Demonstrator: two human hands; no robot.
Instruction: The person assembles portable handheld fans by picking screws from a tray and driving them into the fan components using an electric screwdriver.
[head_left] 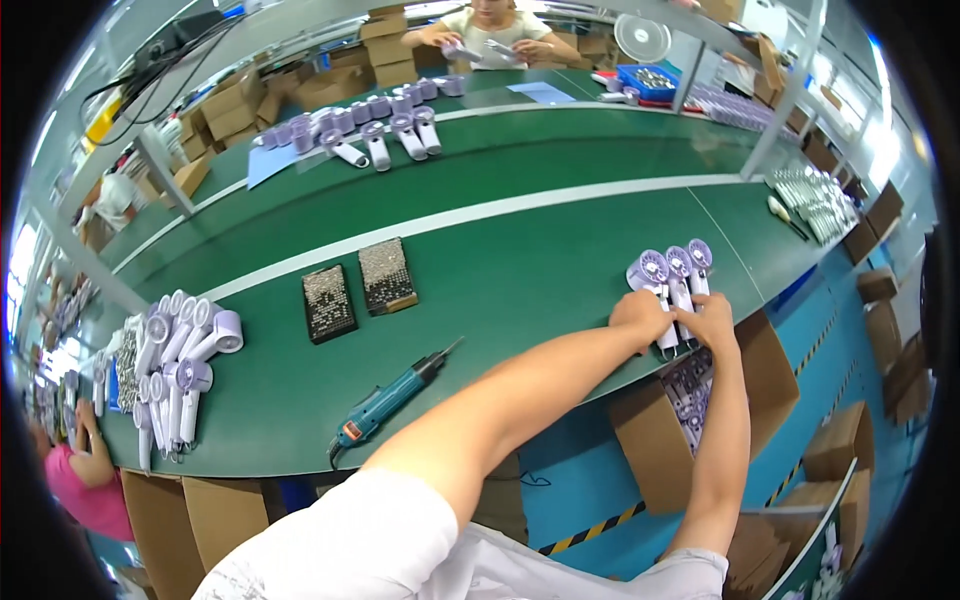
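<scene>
Three white and purple handheld fans (678, 264) lie side by side near the right end of the green table, heads pointing away from me. My left hand (642, 316) grips the leftmost fan by its handle, fingers curled. Close beside it, my right hand (708, 322) is closed round the handle of the rightmost fan. The middle handle shows between the two hands. An electric screwdriver (385, 402) in teal rests at the table's front edge, under no hand. Two trays of small screws, one dark (328, 304) and one lighter (387, 275), sit further back.
Below the fans stands an open cardboard box (650, 440) holding more fans. A pile of fans (180, 350) covers the table's left end. Silvery parts (812, 205) lie at the far right. Across the second belt, a person (490, 40) handles parts behind a row of fans (375, 145).
</scene>
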